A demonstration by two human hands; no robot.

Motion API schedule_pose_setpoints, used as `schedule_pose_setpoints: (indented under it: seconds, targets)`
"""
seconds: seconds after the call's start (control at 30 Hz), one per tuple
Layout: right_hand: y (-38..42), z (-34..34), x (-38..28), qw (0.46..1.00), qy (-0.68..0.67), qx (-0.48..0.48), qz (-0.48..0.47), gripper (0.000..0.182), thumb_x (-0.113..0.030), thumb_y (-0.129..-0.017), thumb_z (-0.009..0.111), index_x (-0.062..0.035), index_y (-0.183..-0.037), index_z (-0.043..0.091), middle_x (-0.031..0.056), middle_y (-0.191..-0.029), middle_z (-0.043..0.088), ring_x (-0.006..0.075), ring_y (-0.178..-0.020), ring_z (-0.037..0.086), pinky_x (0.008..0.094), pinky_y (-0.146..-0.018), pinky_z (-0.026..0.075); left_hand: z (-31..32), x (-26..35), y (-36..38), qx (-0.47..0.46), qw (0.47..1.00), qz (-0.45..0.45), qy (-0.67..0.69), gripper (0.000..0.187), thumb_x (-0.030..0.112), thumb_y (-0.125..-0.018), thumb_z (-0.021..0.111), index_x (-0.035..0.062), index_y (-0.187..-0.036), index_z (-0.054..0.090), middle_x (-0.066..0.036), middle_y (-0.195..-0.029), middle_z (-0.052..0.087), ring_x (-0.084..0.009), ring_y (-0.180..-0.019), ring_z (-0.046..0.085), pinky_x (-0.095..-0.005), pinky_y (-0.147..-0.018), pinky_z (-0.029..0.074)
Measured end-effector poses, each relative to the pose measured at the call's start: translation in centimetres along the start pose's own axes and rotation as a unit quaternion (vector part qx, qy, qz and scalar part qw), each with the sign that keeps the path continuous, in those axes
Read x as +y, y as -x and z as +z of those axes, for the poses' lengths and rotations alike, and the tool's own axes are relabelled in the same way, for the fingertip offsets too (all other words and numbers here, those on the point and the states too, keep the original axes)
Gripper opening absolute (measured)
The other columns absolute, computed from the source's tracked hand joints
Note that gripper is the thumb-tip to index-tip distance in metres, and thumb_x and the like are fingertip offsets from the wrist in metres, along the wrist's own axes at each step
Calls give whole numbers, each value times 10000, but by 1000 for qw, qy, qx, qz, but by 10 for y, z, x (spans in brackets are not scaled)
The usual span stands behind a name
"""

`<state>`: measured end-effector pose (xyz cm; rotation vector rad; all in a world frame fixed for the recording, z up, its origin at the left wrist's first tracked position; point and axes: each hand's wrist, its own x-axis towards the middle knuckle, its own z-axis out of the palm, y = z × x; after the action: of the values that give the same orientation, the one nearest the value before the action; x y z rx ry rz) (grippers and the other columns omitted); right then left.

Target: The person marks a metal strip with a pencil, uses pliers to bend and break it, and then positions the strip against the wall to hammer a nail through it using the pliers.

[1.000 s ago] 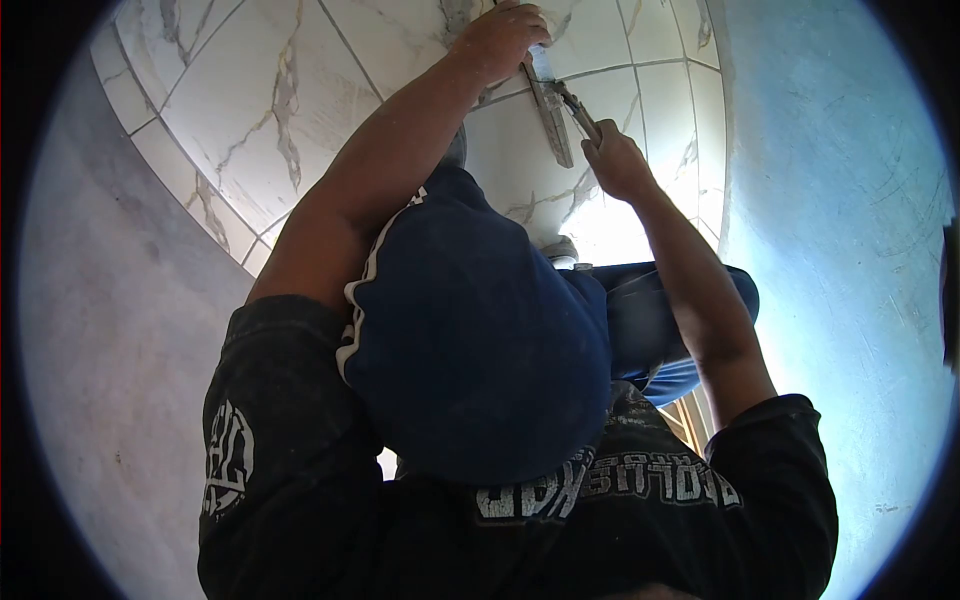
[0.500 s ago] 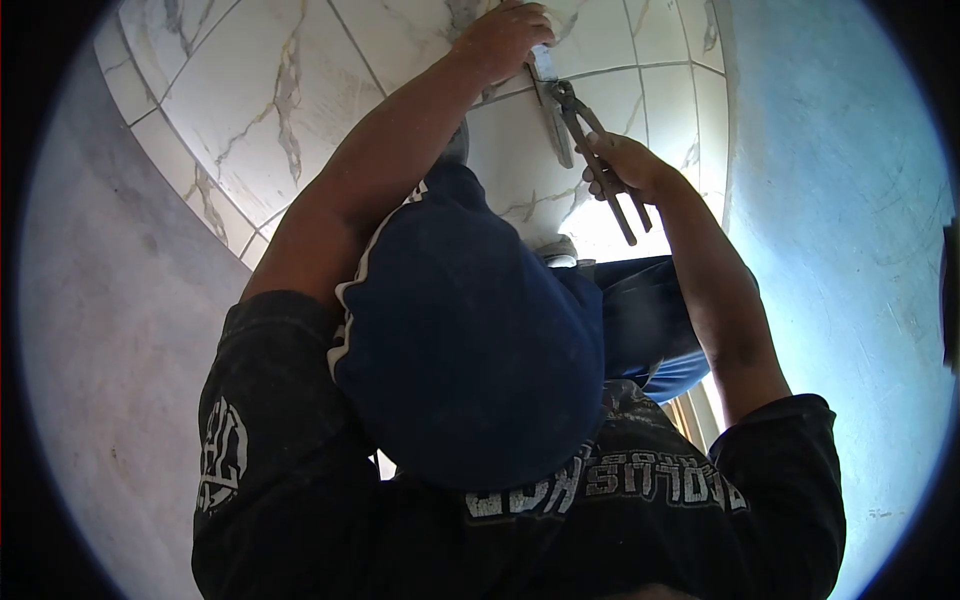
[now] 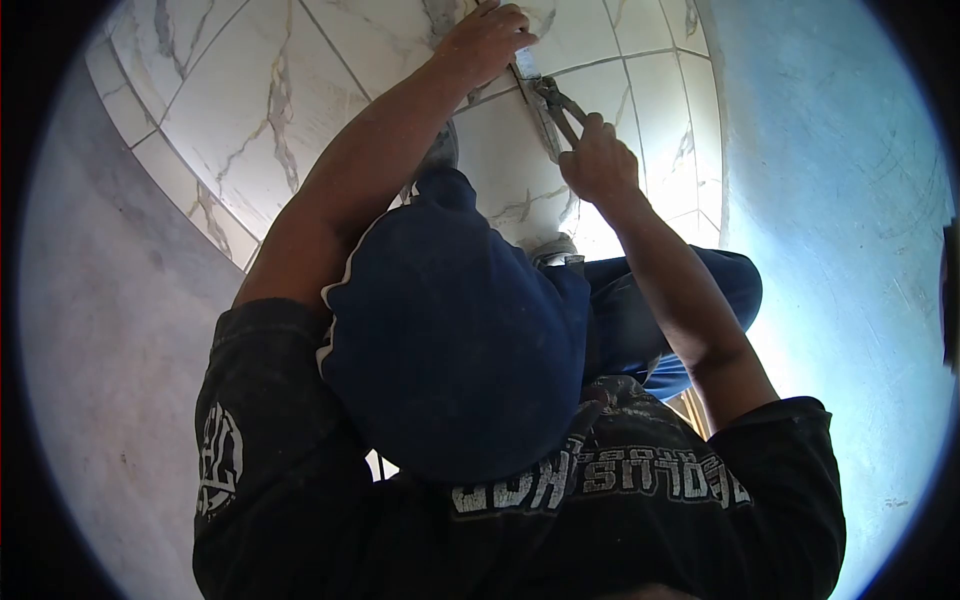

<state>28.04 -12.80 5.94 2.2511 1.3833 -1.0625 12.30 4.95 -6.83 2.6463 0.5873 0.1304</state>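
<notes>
The strip (image 3: pixel 526 66) looks stiff, probably brittle, best end-held, left hand (image 3: pixel 487 45) pinching it, right hand (image 3: pixel 600 165) clamped round pincers (image 3: pixel 568 122).

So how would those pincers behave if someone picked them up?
The pincers in the right hand look like dull metal, so probably stiff and fairly heavy for their size. Two handles run from one head, so they may swing if lifted by just one. Their long, narrow shape makes rolling unlikely.
</notes>
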Motion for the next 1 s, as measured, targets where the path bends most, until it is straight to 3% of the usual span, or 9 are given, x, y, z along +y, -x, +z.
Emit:
schedule_pose_setpoints:
  seconds: [0.5, 0.57, 0.6, 0.7, 0.77, 0.83, 0.9, 0.93, 1.0]
  targets:
    - [0, 20, 12, 992, -110, -53, 22, 488, -209, -846, 627, 13, -1237, 439, 239, -1044, 632, 407, -939, 680, 496, -805, 553, -19, 2, -1, 9, 1000, -16, 7, 339, 62, -825, 695, 153, -1152, 690, -28, -1231, 632, -223, -1328, 493, -423, -1168, 359]
    - [-9, 10, 32, 910, -351, -221, 13, 516, -258, -856, 635, 4, -1269, 471, 128, -905, 614, 275, -738, 638, 417, -664, 533, -18, 8, 2, 10, 1000, -12, 6, 334, 63, -826, 695, 155, -1148, 693, -32, -1225, 632, -227, -1331, 490, -430, -1167, 362]
    - [-12, 11, 45, 711, -611, -344, 59, 491, -301, -878, 619, -29, -1274, 521, 33, -809, 537, 146, -644, 519, 321, -578, 467, -21, 8, 2, -16, 1000, -20, -8, 345, 131, -841, 709, 183, -1181, 689, -8, -1264, 619, -203, -1341, 475, -415, -1178, 341]
    - [-18, -2, 52, 668, -622, -398, 89, 430, -319, -898, 595, -61, -1240, 561, 4, -800, 509, 99, -623, 489, 277, -551, 435, -17, 2, 2, 5, 1000, -23, -7, 346, 143, -838, 721, 182, -1180, 690, -4, -1261, 620, -206, -1334, 479, -418, -1178, 341]
    - [-12, -9, 38, 854, -420, -281, 123, 395, -306, -967, 487, -18, -1212, 599, 30, -817, 544, 142, -664, 551, 298, -546, 474, -10, 2, 8, 42, 999, -14, 19, 333, 88, -820, 719, 152, -1146, 695, -24, -1220, 634, -233, -1317, 499, -435, -1165, 363]
    - [-16, -2, 43, 892, -367, -251, 86, 368, -298, -980, 480, -15, -1180, 606, 29, -794, 549, 140, -630, 556, 313, -553, 495, -14, 0, 3, 11, 1000, -1, 21, 342, 99, -807, 736, 155, -1143, 697, -21, -1216, 635, -234, -1297, 510, -431, -1156, 369]
    - [-7, -6, 29, 836, -435, -315, 117, 370, -333, -1013, 479, -18, -1166, 599, 22, -774, 564, 138, -593, 553, 316, -573, 516, -16, 1, 2, 9, 999, -1, 34, 345, 97, -804, 737, 153, -1142, 697, -21, -1216, 636, -236, -1291, 512, -430, -1153, 368]
    - [-7, 2, 40, 699, -601, -372, 108, 415, -391, -1045, 472, -19, -1190, 587, 21, -774, 591, 142, -593, 578, 310, -584, 523, -18, 2, 2, 5, 999, -3, 46, 347, 94, -801, 738, 151, -1141, 698, -21, -1215, 637, -237, -1286, 514, -429, -1150, 368]
    - [-12, 5, 51, 671, -622, -393, 96, 439, -410, -1052, 467, -16, -1212, 577, 31, -784, 608, 147, -620, 605, 314, -595, 532, -16, 0, 1, 15, 999, -1, 32, 351, 93, -800, 737, 148, -1144, 697, -22, -1219, 636, -239, -1286, 514, -432, -1150, 367]
